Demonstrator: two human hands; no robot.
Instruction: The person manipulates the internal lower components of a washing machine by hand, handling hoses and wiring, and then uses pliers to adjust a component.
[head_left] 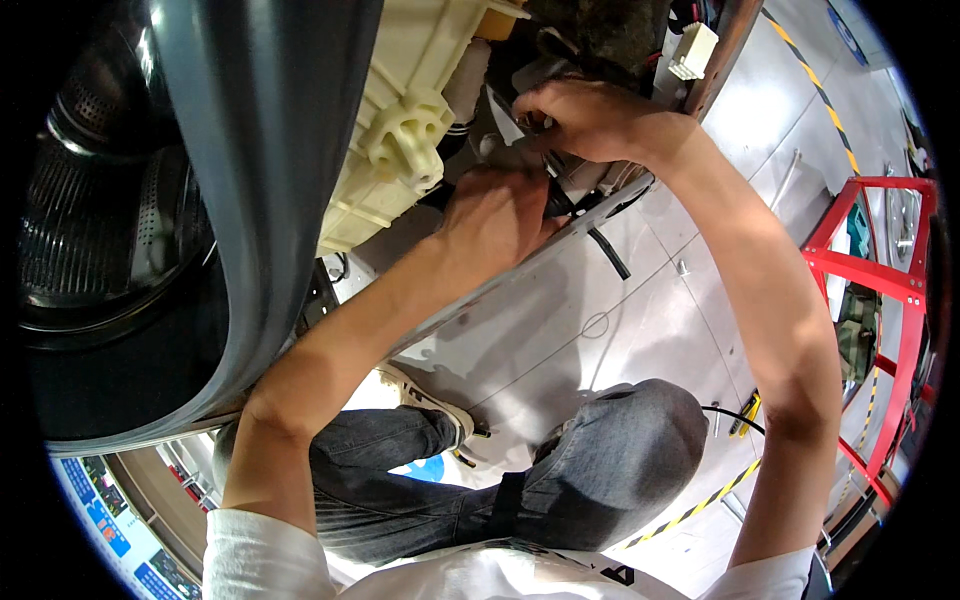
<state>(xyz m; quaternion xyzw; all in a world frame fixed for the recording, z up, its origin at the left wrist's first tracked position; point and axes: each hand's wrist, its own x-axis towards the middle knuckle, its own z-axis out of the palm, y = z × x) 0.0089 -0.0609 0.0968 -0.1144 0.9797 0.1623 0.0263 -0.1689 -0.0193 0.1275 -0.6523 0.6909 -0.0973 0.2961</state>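
Note:
Both my hands reach into the open lower part of a washing machine, beside its cream plastic tub (345, 205). My left hand (495, 215) is closed, back upward, with its fingers curled around or against something dark by the metal frame edge (590, 212). What it grips is mostly hidden. My right hand (585, 118) is a little farther in and to the right, fingers bent into a pinch. A pale, pointed piece (503, 118) shows near its fingertips; I cannot make out what they hold.
At left stands the grey machine housing (265, 130) with a metal drum (110, 230). A black tube piece (608, 254) projects past the frame edge. A white connector block (692, 52) sits at upper right. A red metal frame (870, 265) stands right. Striped tape (700, 508) marks the floor.

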